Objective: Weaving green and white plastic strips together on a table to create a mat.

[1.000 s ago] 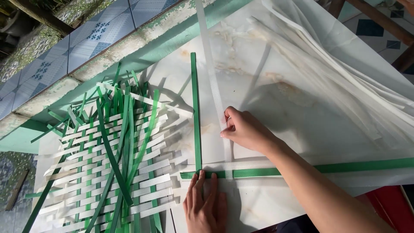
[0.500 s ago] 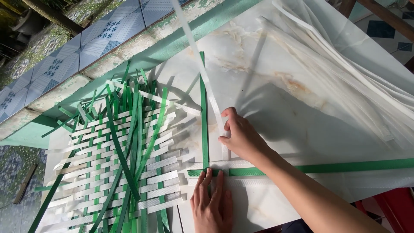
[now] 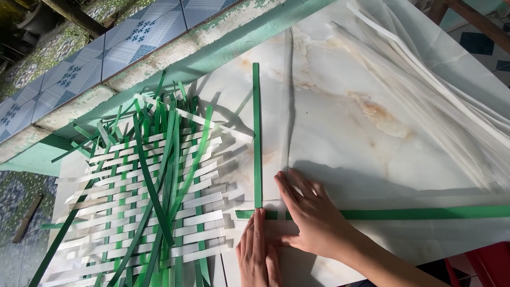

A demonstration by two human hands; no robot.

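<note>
The right hand [image 3: 313, 220] lies flat, palm down, in the lower middle of the frame, its forearm running off the lower right edge. Its fingers [image 3: 289, 186] are extended and close together, pressing on a pale white strip [image 3: 289, 106] that runs up the marble surface [image 3: 345, 122]; they grip nothing. The left hand [image 3: 257, 255] comes up from the bottom edge, also flat with fingers straight and together, its tips at the crossing where a vertical green strip [image 3: 256, 133] meets a horizontal green strip [image 3: 414, 213]. The wrist of this hand is cut off by the frame.

The horizontal green strip passes under the right hand and its middle part is hidden there. Left of the hands lies a woven mat of white and green strips [image 3: 149, 202], with loose green ends sticking out; its lower part is cut off. A bundle of loose white strips [image 3: 435, 85] fans across the upper right, hard to tell apart in the glare.
</note>
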